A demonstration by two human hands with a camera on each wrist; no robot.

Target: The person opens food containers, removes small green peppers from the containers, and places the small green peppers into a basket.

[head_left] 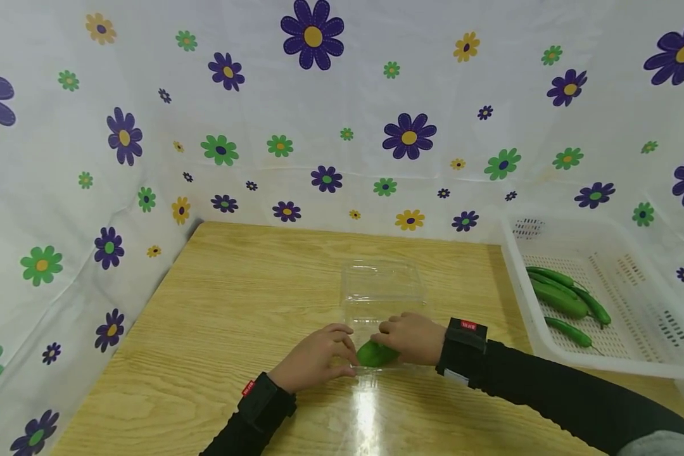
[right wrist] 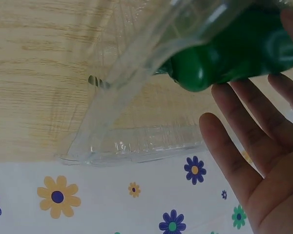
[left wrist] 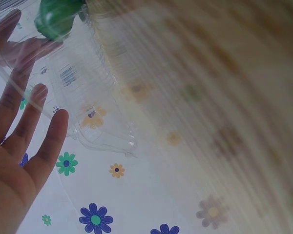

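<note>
A clear plastic clamshell container (head_left: 383, 278) lies on the table with its lid folded back toward the flowered cloth. At its near end is a glossy green bell pepper (head_left: 375, 355), also visible as a lobed dark green shape in the right wrist view. My right hand (head_left: 415, 338) grips this pepper from above, fingertips along its side. At the container's near left corner, my left hand (head_left: 318, 356) holds the rim between thumb and fingers. In the left wrist view, some fingers (left wrist: 27, 122) of that hand show through the clear plastic.
To the right stands a white perforated plastic basket (head_left: 655, 367). Inside it lie several long green chili peppers (head_left: 570, 332) and a thicker green vegetable (head_left: 558, 299). White flowered cloth (head_left: 353, 107) hangs behind and left of the wooden table (head_left: 251, 278).
</note>
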